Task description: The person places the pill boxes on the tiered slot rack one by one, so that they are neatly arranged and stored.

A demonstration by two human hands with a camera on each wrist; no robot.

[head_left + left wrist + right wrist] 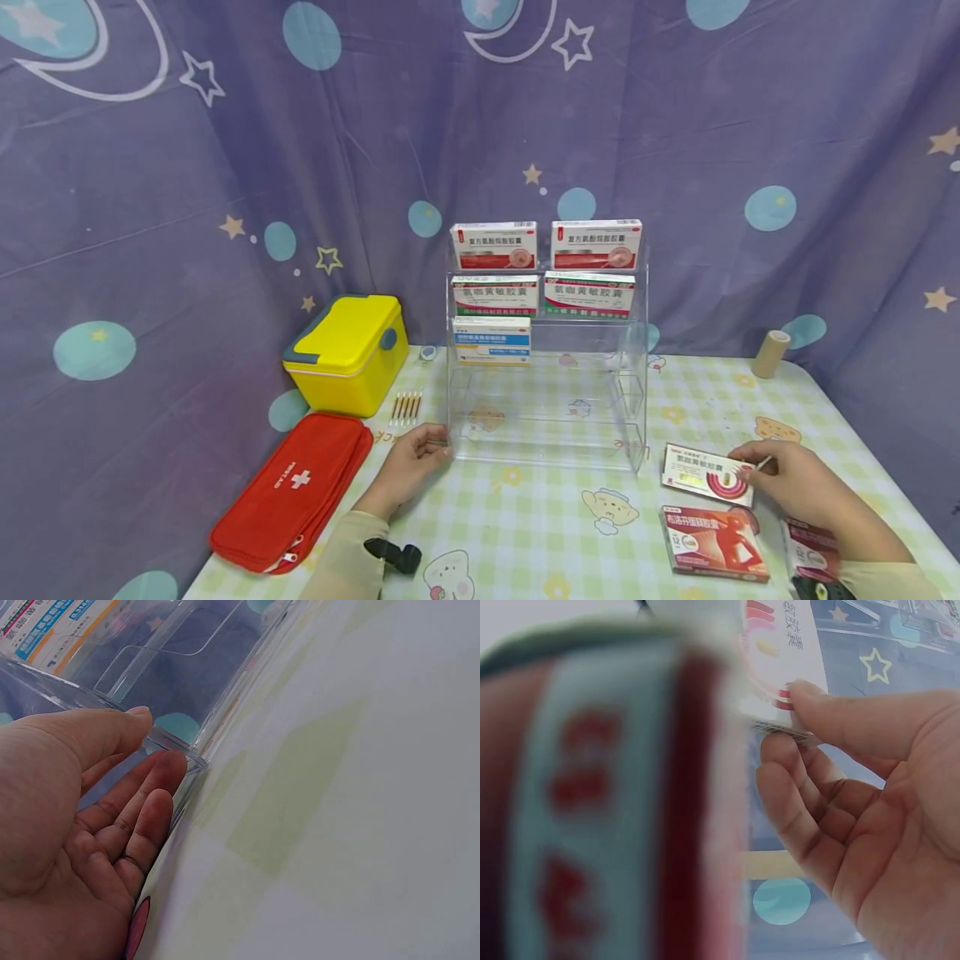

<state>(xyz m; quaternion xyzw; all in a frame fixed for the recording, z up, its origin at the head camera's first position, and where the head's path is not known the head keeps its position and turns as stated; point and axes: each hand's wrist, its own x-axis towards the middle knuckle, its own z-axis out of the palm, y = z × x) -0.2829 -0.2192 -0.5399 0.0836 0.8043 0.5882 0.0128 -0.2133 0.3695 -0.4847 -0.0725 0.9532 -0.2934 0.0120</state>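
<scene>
A clear stepped display rack (547,454) stands mid-table, with small medicine boxes on its upper tiers. At its lower left corner, my left hand (411,467) holds the rack's edge between thumb and curled fingers (154,817). Toward the right, my right hand (798,483) pinches the right end of a white medicine box (697,471) with a pink-red ring pattern, tilted with its printed face up. The thumb lies on that face in the right wrist view, fingers underneath. Just nearer lies a red medicine box (712,546). Another red box (810,546) is partly hidden by my right forearm.
Red-and-white boxes (495,248) fill the top tier, green-and-white ones (588,296) the second; a blue-and-white box (491,342) sits on the third tier's left. Leftward are a yellow case (352,358), a red first-aid pouch (292,492) and several small ampoules (406,408). A tan cylinder (771,354) stands back right.
</scene>
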